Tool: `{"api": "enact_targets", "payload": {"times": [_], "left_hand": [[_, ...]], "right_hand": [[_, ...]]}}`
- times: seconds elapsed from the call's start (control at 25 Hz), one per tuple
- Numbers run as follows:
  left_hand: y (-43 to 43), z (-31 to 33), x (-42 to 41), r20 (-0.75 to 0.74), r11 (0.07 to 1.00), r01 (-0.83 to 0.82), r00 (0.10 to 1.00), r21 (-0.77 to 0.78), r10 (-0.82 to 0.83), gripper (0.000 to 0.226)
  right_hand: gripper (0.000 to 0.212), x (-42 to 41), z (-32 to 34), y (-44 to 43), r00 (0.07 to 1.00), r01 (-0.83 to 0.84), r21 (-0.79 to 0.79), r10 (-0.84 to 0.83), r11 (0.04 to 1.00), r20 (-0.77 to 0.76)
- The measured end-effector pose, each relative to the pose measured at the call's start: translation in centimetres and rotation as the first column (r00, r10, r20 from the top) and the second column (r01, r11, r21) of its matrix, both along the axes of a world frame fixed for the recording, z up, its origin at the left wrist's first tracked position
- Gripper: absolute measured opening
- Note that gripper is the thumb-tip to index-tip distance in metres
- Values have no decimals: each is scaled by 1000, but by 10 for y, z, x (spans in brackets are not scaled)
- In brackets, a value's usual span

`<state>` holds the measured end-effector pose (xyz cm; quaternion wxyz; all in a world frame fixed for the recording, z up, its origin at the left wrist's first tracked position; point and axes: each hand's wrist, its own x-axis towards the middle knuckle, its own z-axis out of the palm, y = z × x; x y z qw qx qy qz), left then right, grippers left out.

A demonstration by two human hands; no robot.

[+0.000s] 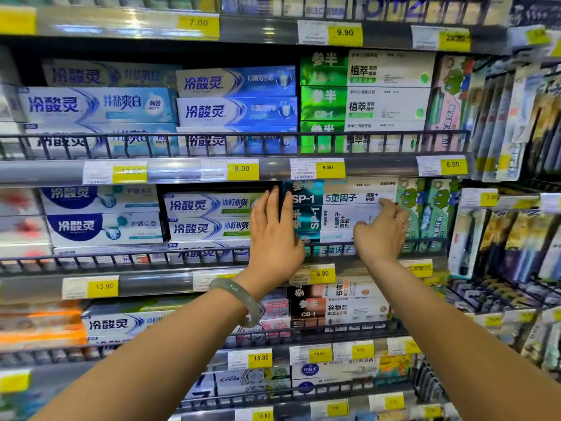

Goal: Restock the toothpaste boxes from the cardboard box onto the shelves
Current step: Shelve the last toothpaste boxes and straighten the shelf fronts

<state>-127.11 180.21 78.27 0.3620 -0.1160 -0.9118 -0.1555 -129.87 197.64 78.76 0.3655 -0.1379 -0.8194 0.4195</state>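
A stack of teal-and-white SP-1 toothpaste boxes (pixel 343 198) lies on the middle shelf behind a black wire rail (pixel 182 253). My left hand (pixel 273 235), with a green bangle on its wrist, presses straight fingers against the left end of the stack. My right hand (pixel 379 235), wearing a ring, curls its fingers round the right end of the middle SP-1 box (pixel 334 221), and its index finger touches the box above. The cardboard box is out of view.
Blue-and-white toothpaste boxes (pixel 209 217) sit just left of the stack, green frog-print boxes (pixel 431 208) just right. Green-and-white boxes (pixel 364 89) fill the shelf above. Toothbrush packs (pixel 516 123) hang at the far right. Yellow price tags (pixel 321 273) line the shelf edges.
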Motion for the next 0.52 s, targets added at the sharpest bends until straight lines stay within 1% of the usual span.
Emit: {"api": "enact_targets", "payload": {"times": [0.12,0.2,0.32,0.44,0.52], "left_hand": [[-24,-7,10,20,999,-3,1000,45,2,79],[-51,-10,18,48,996,-39,998,81,35,79],[-100,-14,29,88,980,-127,990,154,114,76],[-164,-18,40,115,942,-249,967,227,228,73],[-208,-20,48,154,910,-305,950,280,271,73]], "right_hand": [[42,5,-2,-37,997,-73,42,74,996,-24],[34,7,-3,-69,988,-150,85,153,985,-27],[26,9,-4,-120,962,-267,135,273,954,-28],[24,15,-8,-180,910,-404,150,413,902,-32],[23,21,-10,-217,890,-441,153,453,885,-52]]}}
